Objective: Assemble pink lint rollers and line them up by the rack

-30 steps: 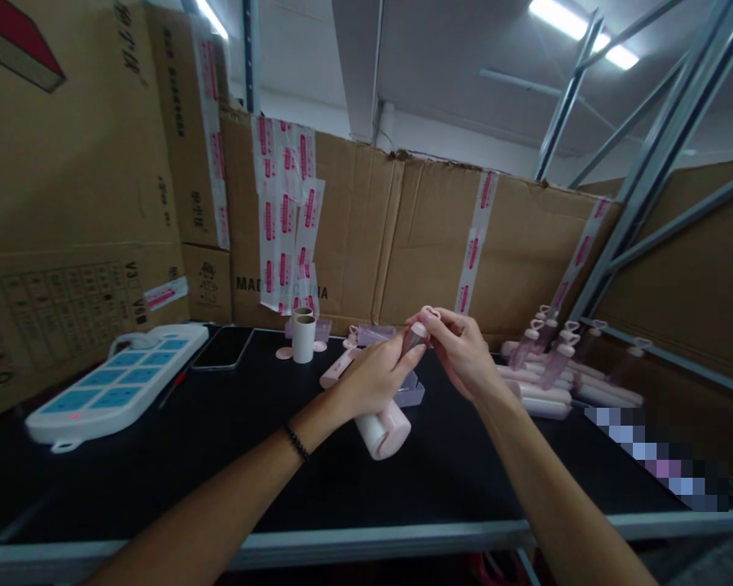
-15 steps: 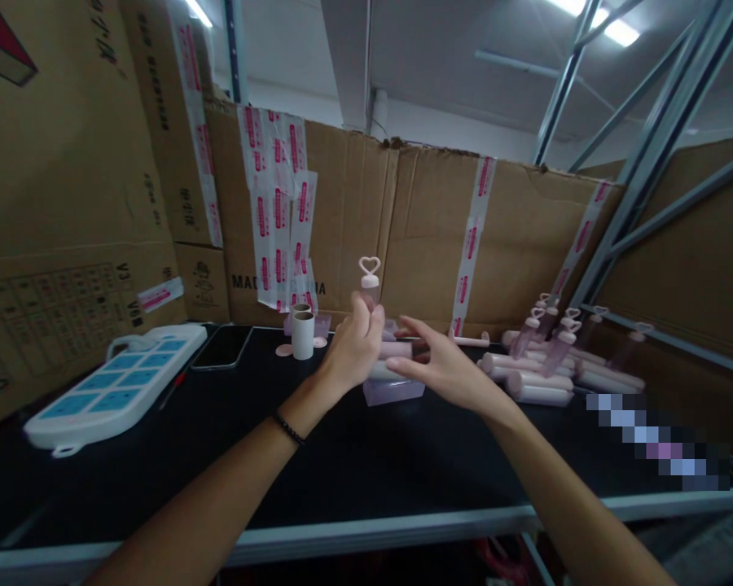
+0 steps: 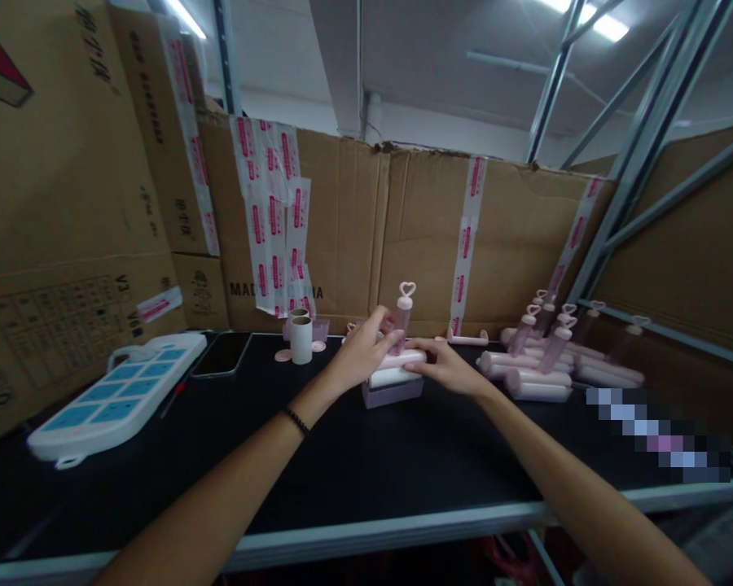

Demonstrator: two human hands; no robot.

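My left hand (image 3: 366,348) grips the pink handle of a lint roller (image 3: 401,313), whose heart-shaped end stands upright. The roller's white and pink roll (image 3: 397,368) lies across a purple tray (image 3: 392,393) on the black table (image 3: 318,456). My right hand (image 3: 445,364) lies on the right end of that roll with its fingers stretched out flat. A black band circles my left wrist.
A heap of finished pink rollers (image 3: 550,366) lies at the right. A white and blue power strip (image 3: 110,395), a phone (image 3: 223,354) and a cardboard tube (image 3: 301,338) sit at the left and back. Taped cardboard boxes (image 3: 366,236) wall the table. A metal shelf frame (image 3: 641,163) rises at the right.
Both hands came down from mid-air to the purple tray. The roller, first held between both hands, then raised by my left hand, now rests on the tray with my right hand on it.
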